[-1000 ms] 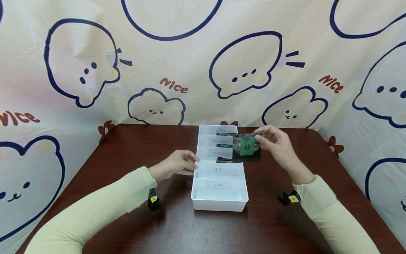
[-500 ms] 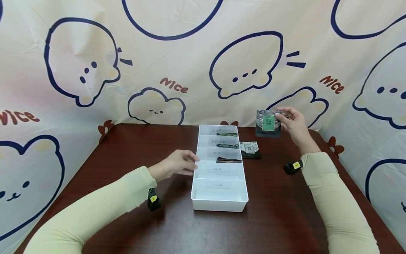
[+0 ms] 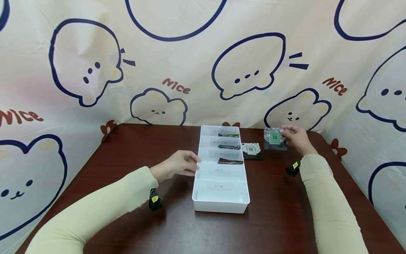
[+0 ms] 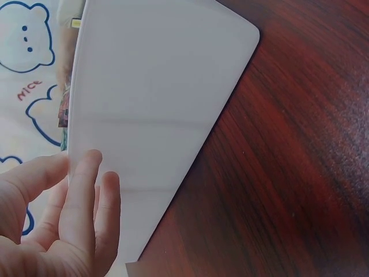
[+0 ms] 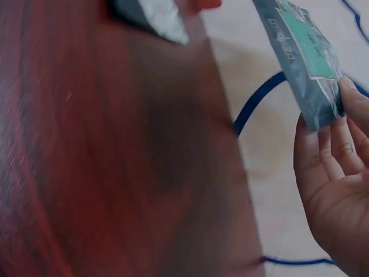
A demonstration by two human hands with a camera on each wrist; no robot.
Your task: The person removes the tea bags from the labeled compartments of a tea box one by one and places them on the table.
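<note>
My right hand [image 3: 297,138] pinches a dark tea sachet [image 3: 275,138] with a green label by its right edge, over the table's far right. In the right wrist view the thumb lies on the face of the sachet [image 5: 305,46] and the fingers behind it. My left hand [image 3: 178,163] rests its fingertips against the left side of a long white divided box [image 3: 220,206]. The left wrist view shows the fingers fairly straight along the box's outer wall [image 4: 144,86] and at its rim. Sachets [image 3: 229,161] stand in the three far compartments; the two near ones hold nothing visible.
Another dark sachet with a pale label [image 3: 252,150] lies on the table just right of the box. The brown table [image 3: 133,225] ends at a cartoon-printed curtain [image 3: 196,63] behind and at both sides. Compartment dividers carry printed paper labels [image 3: 219,186].
My right hand has carried the green-labelled sachet from beside the box to the right, first up, then down toward the table. The pale-labelled sachet has come into view. The left hand stays at the box.
</note>
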